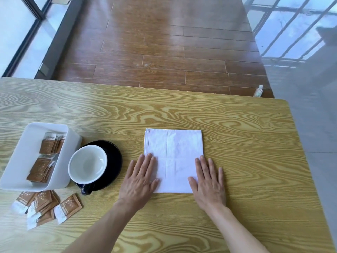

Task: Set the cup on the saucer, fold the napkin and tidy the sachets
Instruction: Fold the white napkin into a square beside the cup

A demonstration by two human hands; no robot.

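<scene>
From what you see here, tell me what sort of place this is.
Probably a café or a table-service practice spot: a cup on a black saucer, a tray of sachets and a folded napkin on a wooden table.

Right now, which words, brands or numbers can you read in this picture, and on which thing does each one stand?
No text can be read.
Sachets in the white tray: white print on the top strip, too blurred to read.
Loose sachets on the table: pale print, too small to read.
Small bottle on the floor: a label, unreadable.
Napkin, cup, saucer: no text.
</scene>
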